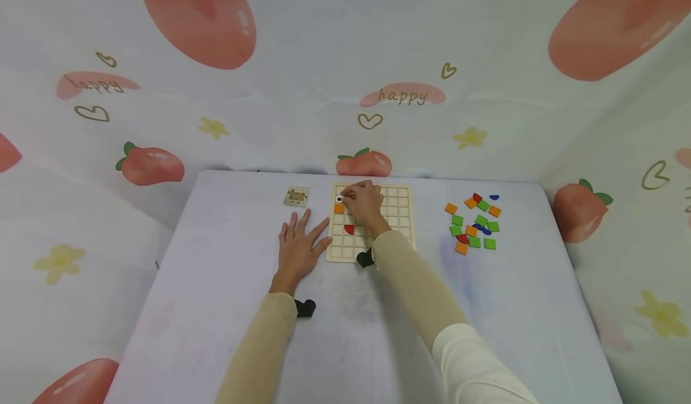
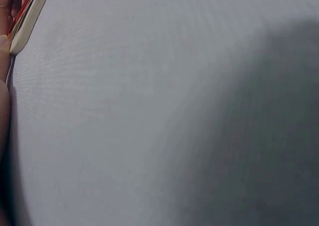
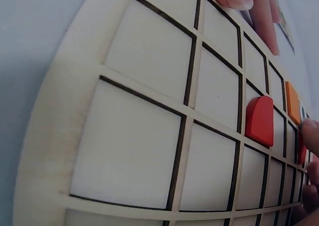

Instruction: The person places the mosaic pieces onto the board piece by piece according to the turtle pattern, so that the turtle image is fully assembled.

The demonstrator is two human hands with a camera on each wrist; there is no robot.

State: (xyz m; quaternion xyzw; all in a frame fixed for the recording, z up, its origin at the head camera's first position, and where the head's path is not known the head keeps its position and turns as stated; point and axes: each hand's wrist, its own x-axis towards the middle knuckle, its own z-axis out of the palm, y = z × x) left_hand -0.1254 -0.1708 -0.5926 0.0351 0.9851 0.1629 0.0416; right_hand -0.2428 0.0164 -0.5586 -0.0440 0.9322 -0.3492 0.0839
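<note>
A wooden grid board (image 1: 403, 193) lies at the table's far middle. My right hand (image 1: 366, 203) reaches over its upper left squares, with curled fingertips pinching a red piece (image 3: 302, 150), mostly covered by them. Beside those fingertips sits a white tile with a black dot (image 1: 339, 199), and below it an orange square tile (image 1: 339, 208). A red rounded piece (image 3: 259, 122) occupies another square lower down. To the left, my left hand (image 1: 299, 251) lies flat with fingers spread, its thumb and index finger at the board's left edge.
A small picture card (image 1: 297, 196) lies left of the board. On the right are scattered green tiles (image 1: 474, 242), orange tiles (image 1: 461, 249), red pieces (image 1: 462, 238) and blue pieces (image 1: 493, 197). A printed cloth wall (image 1: 302, 92) rises behind the table (image 1: 345, 332).
</note>
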